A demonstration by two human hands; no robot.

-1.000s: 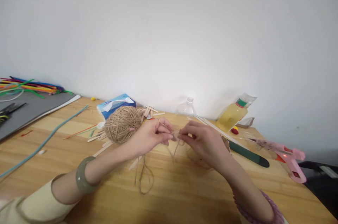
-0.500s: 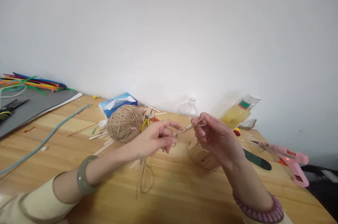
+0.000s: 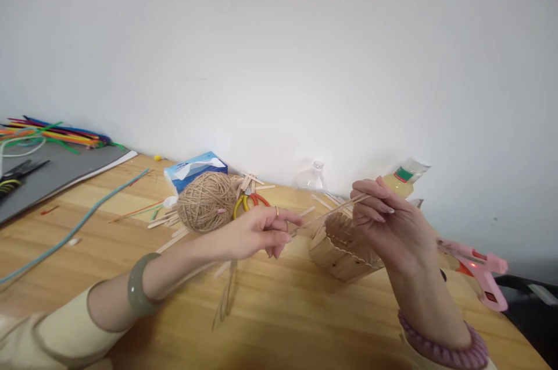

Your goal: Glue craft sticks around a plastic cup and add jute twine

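Note:
A length of twine [image 3: 328, 214] stretches between my two hands above the table. My left hand [image 3: 265, 231] pinches it between thumb and fingers, and loose strands [image 3: 224, 300] hang below that hand. My right hand [image 3: 387, 219] is closed on the other part, higher and to the right. Under the taut twine stands an oval basket of wooden craft sticks [image 3: 344, 262], partly hidden by my right hand. Behind my left forearm rests a big ball of twine [image 3: 207, 204].
Scissors [image 3: 244, 202], craft sticks [image 3: 250, 181] and a blue tissue pack [image 3: 196, 169] lie near the ball. A pink glue gun [image 3: 486, 277] is at right, by a yellow-liquid bottle [image 3: 403, 178]. Pliers [image 3: 20, 175] and pipe cleaners [image 3: 56, 132] lie far left.
My right hand has moved right and drawn the twine out into a longer, straighter line. My left hand has hardly moved. More of the basket shows now.

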